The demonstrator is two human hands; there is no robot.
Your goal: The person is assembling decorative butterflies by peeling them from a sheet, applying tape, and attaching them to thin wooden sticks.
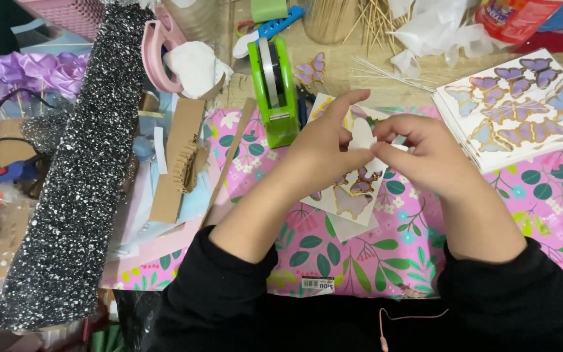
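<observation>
Head view: left hand (324,140) and right hand (425,153) are both pinching a small white paper cutout (363,135), fingers curled shut on it, held above the pink floral-print paper surface (360,254). Its orientation is unclear, mostly hidden. A butterfly sticker sheet (353,192) is lying beneath; a green tape dispenser (274,91) is standing just left, long axis pointing away.
</observation>
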